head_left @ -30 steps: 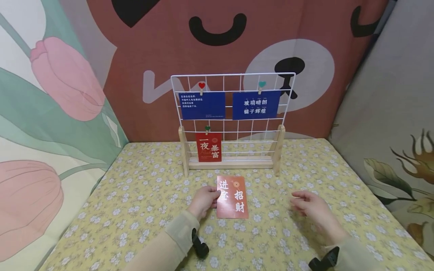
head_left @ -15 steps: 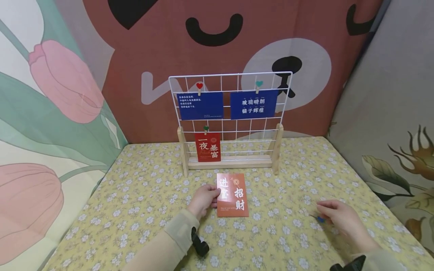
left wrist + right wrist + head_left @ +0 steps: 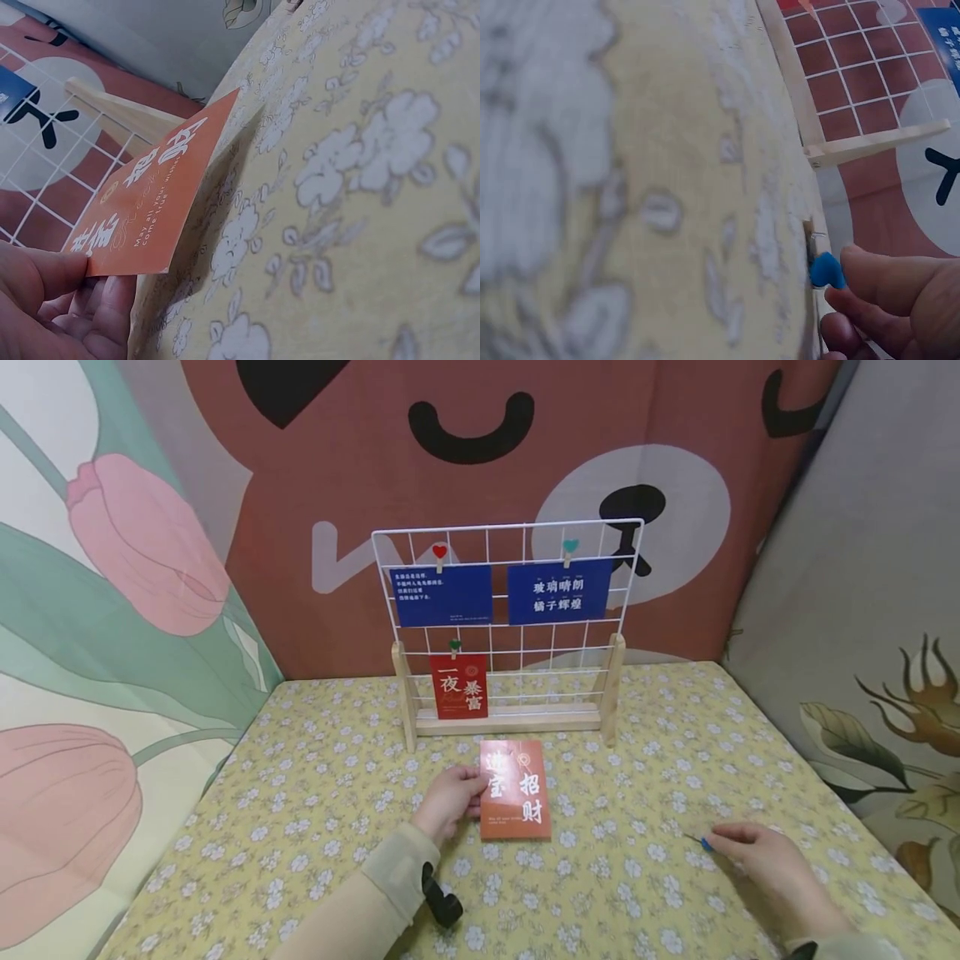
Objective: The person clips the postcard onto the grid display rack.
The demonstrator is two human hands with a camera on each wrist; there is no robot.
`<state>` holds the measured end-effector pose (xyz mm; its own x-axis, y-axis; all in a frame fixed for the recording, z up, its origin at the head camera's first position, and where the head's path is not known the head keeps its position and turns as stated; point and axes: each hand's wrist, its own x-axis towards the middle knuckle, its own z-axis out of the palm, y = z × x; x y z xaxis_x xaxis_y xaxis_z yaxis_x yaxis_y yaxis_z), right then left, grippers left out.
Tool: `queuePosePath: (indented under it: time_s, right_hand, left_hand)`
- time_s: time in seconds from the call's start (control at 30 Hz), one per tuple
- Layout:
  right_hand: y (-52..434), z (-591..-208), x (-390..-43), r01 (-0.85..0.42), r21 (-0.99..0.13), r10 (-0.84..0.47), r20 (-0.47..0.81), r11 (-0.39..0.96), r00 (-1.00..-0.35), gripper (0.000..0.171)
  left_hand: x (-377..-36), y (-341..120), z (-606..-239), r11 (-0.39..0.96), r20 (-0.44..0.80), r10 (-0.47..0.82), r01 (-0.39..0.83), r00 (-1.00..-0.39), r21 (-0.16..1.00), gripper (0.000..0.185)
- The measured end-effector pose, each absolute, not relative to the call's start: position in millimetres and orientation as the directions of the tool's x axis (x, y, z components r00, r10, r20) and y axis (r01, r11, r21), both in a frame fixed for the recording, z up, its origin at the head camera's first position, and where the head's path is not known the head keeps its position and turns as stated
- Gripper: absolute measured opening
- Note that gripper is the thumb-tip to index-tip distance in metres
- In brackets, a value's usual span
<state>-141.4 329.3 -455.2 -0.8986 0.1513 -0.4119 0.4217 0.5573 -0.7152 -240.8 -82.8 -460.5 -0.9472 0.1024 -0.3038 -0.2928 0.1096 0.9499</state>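
My left hand [image 3: 448, 802] pinches the left edge of an orange-red card [image 3: 517, 818] with white Chinese characters. In the left wrist view the card [image 3: 161, 214] is tilted above the cloth, casting a shadow. Off to the right, my right hand [image 3: 772, 864] has thumb and finger on a small wooden clothespin with a blue heart [image 3: 826, 270], low at the tablecloth. A white wire grid rack [image 3: 525, 650] on a wooden stand [image 3: 510, 724] is behind the card. It bears two blue cards [image 3: 444, 596] and one red card [image 3: 459, 687].
Heart clips hold the hung cards: a red heart [image 3: 439, 552], a teal heart [image 3: 571, 547] and a green heart [image 3: 454, 645]. A yellow floral cloth [image 3: 300, 827] covers the table. Printed fabric [image 3: 337, 468] hangs around its back and sides.
My right hand has moved right and down the table to the blue-heart clothespin, and its fingers have come onto it. My left hand keeps the card in nearly the same spot, its tilt slightly changed.
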Motion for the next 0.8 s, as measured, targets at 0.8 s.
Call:
queuePosePath:
  time_s: [0.8]
  right_hand:
    - [325.6, -461.4, -146.4, 0.411, -0.7, 0.217, -0.353, 0.583, -0.91, 0.052]
  left_hand:
    - [-241.6, -86.7, -458.3, 0.104, -0.308, 0.092, -0.299, -0.947, 0.949, 0.022]
